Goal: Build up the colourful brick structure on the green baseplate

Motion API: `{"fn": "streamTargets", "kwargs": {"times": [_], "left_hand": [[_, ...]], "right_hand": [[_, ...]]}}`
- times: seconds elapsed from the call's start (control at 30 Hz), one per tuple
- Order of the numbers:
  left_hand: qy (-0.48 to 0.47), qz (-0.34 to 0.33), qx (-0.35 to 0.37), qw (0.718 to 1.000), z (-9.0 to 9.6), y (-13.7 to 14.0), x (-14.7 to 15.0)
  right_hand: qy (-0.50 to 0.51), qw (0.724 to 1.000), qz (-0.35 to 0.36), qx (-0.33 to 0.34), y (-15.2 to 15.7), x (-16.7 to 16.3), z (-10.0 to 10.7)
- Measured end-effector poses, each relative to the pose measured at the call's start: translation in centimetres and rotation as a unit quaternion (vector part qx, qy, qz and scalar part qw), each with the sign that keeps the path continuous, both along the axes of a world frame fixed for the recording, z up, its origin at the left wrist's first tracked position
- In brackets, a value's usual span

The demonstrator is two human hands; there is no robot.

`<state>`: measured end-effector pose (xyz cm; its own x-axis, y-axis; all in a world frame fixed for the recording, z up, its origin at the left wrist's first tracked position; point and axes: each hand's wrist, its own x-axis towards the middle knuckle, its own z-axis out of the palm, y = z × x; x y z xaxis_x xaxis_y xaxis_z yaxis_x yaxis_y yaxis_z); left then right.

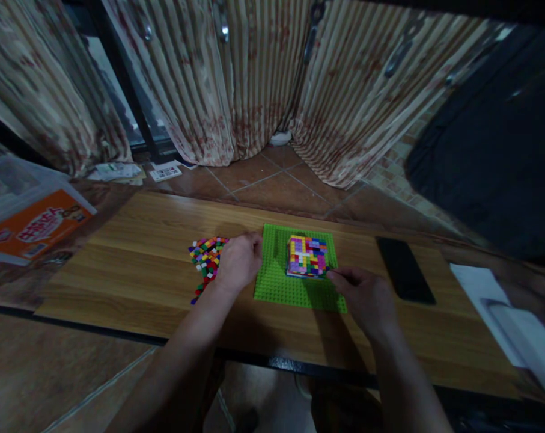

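Observation:
A green studded baseplate (272, 282) lies on the wooden table. On it stands a rectangular block of multicoloured toy bricks (306, 255), with yellow, purple, red, blue and white studs on top. My right hand (366, 297) is closed in a pinch at the block's near right corner, with what looks like a small dark brick at the fingertips. Between the baseplate and a loose pile of small coloured bricks (204, 258) is my left hand (240, 261). Its fingers are curled together beside the plate's left edge, and anything inside them is hidden. The hand covers part of the pile.
A black phone-like slab (405, 269) lies on the table (132, 258) at the right. Past the right edge are white sheets or packets (488, 294). A clear plastic box with an orange label (38, 225) stands at the left. Striped curtains (254, 78) hang behind the table.

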<state>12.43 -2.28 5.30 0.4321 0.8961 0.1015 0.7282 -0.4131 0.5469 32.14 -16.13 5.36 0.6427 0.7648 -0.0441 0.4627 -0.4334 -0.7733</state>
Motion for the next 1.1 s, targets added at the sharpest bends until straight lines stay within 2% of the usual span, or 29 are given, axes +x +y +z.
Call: {"fn": "streamTargets", "kwargs": {"times": [0.17, 0.37, 0.57, 0.7, 0.87, 1.1], "left_hand": [[0.085, 0.022, 0.032, 0.996, -0.1, 0.1, -0.2], [0.126, 0.032, 0.03, 0.991, -0.2, 0.1, -0.3], [0.15, 0.027, 0.033, 0.988, -0.5, 0.2, -0.4], [0.162, 0.018, 0.044, 0.986, -0.8, 0.3, -0.6], [0.149, 0.027, 0.045, 0.987, -0.6, 0.2, -0.5], [0.06, 0.018, 0.003, 0.998, -0.1, -0.2, 0.2]], "right_hand": [[0.024, 0.999, -0.017, 0.013, 0.2, -0.1, -0.2], [0.064, 0.998, -0.017, 0.018, 0.3, 0.4, -1.0], [0.219, 0.973, -0.051, 0.049, 0.5, 0.4, -1.3], [0.305, 0.95, -0.058, 0.03, 0.7, 0.3, -1.2], [0.321, 0.945, -0.052, 0.029, 0.7, 0.3, -1.2], [0.334, 0.94, -0.056, 0.045, 0.6, 0.8, -1.1]]}}
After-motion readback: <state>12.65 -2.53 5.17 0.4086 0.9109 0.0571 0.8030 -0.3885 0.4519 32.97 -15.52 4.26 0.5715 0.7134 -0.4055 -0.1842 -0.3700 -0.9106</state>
